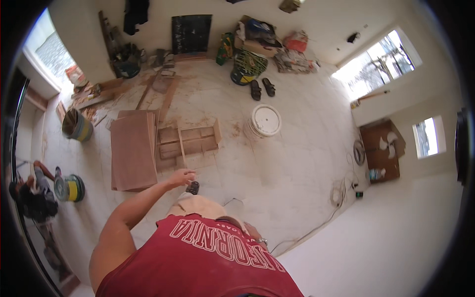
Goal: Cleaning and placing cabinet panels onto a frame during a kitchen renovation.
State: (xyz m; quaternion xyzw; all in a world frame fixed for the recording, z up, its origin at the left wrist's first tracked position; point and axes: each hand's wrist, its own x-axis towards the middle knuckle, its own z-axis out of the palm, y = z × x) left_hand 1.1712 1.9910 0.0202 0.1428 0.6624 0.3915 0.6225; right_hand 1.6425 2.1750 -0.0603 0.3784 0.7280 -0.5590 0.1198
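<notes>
My left hand (182, 177) reaches forward at waist height, its fingers loosely apart with nothing seen in them. Just beyond it, a thin wooden strip (181, 142) runs across a low brown cardboard box (202, 139) with blocky sections; whether the fingertips touch the strip I cannot tell. Left of the box lies a stack of flat reddish-brown sheets (132, 151). My right hand (251, 230) is down by my hip, a watch on its wrist. My body partly covers it and its fingers cannot be made out.
A white lidded bucket (266, 120) stands ahead. Black sandals (262, 88) lie near a filled bucket (247, 67) at the back wall. To the left are a bucket of scraps (77, 125), a green-yellow bucket (70, 188) and a seated person (37, 195). A cable (316, 228) trails along the right wall.
</notes>
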